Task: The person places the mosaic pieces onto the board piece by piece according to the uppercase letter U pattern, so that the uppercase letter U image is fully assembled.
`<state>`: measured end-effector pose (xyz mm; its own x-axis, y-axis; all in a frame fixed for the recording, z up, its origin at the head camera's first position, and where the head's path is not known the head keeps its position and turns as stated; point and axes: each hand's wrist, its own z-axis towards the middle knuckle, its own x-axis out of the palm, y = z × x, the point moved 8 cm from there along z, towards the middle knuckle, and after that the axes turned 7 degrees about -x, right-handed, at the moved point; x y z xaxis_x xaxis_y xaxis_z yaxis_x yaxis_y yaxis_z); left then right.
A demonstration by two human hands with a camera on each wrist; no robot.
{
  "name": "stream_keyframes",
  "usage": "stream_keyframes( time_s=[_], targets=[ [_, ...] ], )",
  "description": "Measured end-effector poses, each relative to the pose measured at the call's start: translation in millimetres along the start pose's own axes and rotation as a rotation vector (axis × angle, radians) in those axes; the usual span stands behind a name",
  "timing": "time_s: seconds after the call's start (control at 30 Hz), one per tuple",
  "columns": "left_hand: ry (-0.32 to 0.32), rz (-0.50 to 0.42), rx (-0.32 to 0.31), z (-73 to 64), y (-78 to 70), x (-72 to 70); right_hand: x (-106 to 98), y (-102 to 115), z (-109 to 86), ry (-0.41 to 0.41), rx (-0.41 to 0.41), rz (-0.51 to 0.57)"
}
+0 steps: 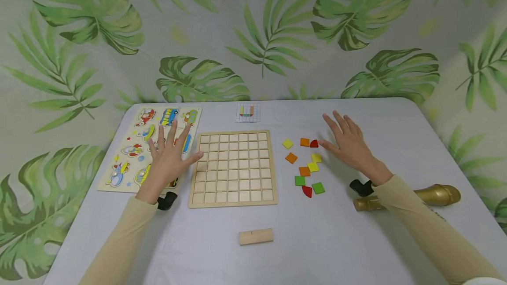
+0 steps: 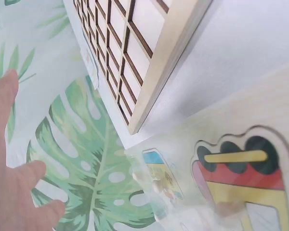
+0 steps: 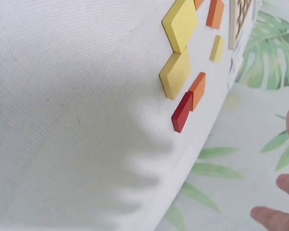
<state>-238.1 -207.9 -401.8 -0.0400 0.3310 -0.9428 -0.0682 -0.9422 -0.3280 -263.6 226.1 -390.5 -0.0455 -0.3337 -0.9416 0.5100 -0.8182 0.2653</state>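
Observation:
In the head view my left hand (image 1: 170, 160), fingers spread, is over the right part of a picture puzzle board (image 1: 115, 157), its thumb reaching to the left side of a wooden grid board (image 1: 233, 168). It holds nothing. On the other side, my right hand (image 1: 350, 144) is spread and empty just right of several small coloured tiles. Among these are a red quarter-round tile (image 1: 314, 144), an orange tile (image 1: 304, 142), a yellow tile (image 1: 316, 157) and a green tile (image 1: 318, 188). The right wrist view shows the red tile (image 3: 182, 112) touching an orange one.
A small printed pattern card (image 1: 248, 112) lies behind the grid board. In front of that board is a wooden block (image 1: 255, 236). A gold-coloured object (image 1: 437, 195) lies partly hidden under the right forearm. Leaf-print cloth (image 1: 269, 34) hangs behind the white table.

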Motion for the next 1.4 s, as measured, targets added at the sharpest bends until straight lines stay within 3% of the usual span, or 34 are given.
stream_keyframes(
  time_s=[0.13, 0.37, 0.6, 0.73, 0.9, 1.17, 1.4],
  targets=[
    [0.047, -0.037, 0.053, -9.6, -2.3, 1.0, -2, 2, 3.0, -0.031, -0.049, 0.146],
    [0.153, -0.044, 0.158, -33.0, -7.1, 9.3, -5, -4, 11.0, -0.075, -0.059, 0.394],
    [0.258, -0.049, 0.177, -57.8, -7.0, 26.9, 3, -22, 18.3, -0.028, 0.061, 0.643],
    [0.282, -0.054, 0.18, -67.3, -7.1, 36.5, 9, -32, 20.4, 0.001, 0.124, 0.744],
    [0.277, -0.018, 0.176, -72.8, -7.2, 41.8, 18, -41, 21.3, 0.034, 0.188, 0.808],
    [0.291, -0.001, 0.154, -73.8, -6.1, 44.8, 38, -45, 19.4, 0.143, 0.239, 0.805],
    [0.288, -0.03, 0.152, -74.1, -8.1, 45.0, 46, -32, 14.6, 0.227, 0.198, 0.804]
  ],
)
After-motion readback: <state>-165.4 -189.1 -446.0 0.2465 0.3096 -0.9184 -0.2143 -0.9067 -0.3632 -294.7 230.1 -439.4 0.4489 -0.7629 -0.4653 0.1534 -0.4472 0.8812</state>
